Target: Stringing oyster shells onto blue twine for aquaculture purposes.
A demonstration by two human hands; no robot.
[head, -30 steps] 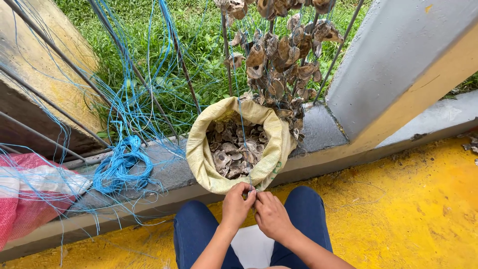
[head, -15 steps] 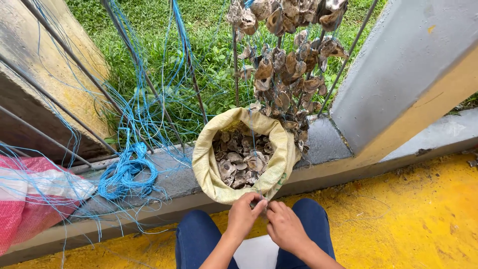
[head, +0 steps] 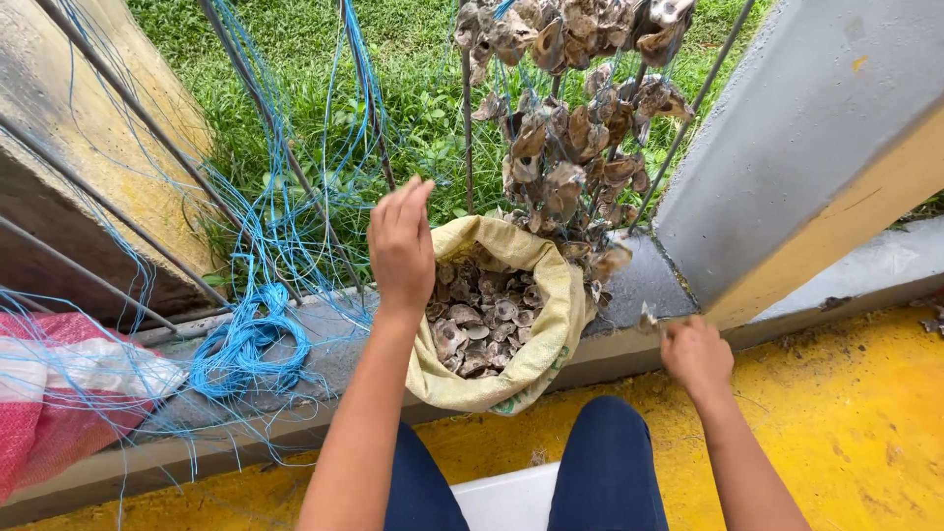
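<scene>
The yellow woven sack [head: 511,339] of oyster shells [head: 482,310] sits open on the concrete ledge [head: 639,295] before your knees. Your left hand [head: 401,246] is raised above its left rim, fingers loosely open, holding nothing. Your right hand [head: 696,356], well apart, pinches a small shell [head: 648,317]. Shell strings [head: 570,128] hang above; blue twine [head: 246,339] lies coiled at left.

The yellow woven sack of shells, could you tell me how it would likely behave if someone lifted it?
The sack would probably sag, since its rolled rim looks soft. It is likely heavy, being full of shells. The shells might spill from its open mouth if tipped.
</scene>
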